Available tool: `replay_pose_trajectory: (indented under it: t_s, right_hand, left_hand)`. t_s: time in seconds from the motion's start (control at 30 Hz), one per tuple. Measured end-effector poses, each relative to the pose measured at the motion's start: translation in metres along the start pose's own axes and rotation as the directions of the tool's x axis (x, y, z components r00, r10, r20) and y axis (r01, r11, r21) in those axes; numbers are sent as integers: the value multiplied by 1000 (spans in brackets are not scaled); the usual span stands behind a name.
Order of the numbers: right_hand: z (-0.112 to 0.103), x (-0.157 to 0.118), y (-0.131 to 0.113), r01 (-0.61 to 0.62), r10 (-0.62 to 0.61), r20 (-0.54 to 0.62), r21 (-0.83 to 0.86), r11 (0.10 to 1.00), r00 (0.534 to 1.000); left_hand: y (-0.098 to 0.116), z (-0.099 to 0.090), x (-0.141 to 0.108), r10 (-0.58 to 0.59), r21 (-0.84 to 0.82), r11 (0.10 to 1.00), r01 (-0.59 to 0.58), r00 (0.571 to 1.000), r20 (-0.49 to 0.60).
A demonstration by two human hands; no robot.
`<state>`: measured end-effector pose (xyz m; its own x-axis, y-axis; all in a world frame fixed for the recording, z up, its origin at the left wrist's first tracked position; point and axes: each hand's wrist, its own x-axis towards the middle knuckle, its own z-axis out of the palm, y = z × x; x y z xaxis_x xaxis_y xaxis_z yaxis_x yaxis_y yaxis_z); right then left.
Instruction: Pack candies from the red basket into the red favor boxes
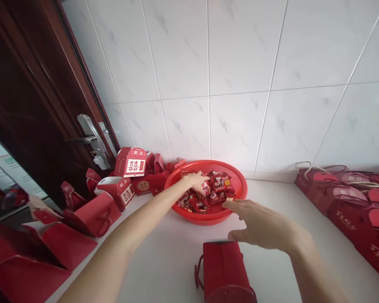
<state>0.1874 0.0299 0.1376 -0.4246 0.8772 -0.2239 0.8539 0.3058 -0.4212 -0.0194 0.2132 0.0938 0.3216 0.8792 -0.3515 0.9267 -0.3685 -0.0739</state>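
My left hand reaches into a red plastic basket with a mesh side. Its fingers curl around a small pinkish-red wrapped candy. Many other red-wrapped candies lie in the basket around it. Over the basket's front right rim, my right hand has its fingers stretched out and its thumb apart. A small gold wrapper shows at its fingertips; whether they touch it, I cannot tell. Just below this hand, a dark red gift box with cord at its sides stands on the white surface.
Red paper boxes line the left side, some with flaps up, and one printed box sits higher at the back. More red boxes with cord handles stand at right. A tiled wall rises behind; a dark door is at left.
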Motion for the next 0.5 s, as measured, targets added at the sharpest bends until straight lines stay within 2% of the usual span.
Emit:
replay_pose_trajectory:
  t_s: [0.23, 0.37, 0.43, 0.47, 0.5]
  right_hand:
    - [0, 7, 4, -25, 27, 64, -37, 999, 998]
    - [0, 7, 4, -18, 22, 55, -69, 997, 998]
    - [-2, 6, 5, -33, 37, 62, -72, 997, 997]
    - [-3, 4, 5, -48, 53, 63, -72, 996, 997]
    - [-4, 2, 5, -59, 63, 61, -72, 996, 996]
  left_hand:
    - [-15, 4, -7, 38, 8, 999, -37, 989, -141]
    - [-29, 10, -23, 98, -132, 982, -137, 959, -266]
    - [-28, 17, -41, 118, -246, 942, -230, 909, -399]
    - [-24, 21, -54, 120, -296, 909, -294, 864, -490]
    - [-18, 26, -69, 127, -336, 860, -384, 798, -589]
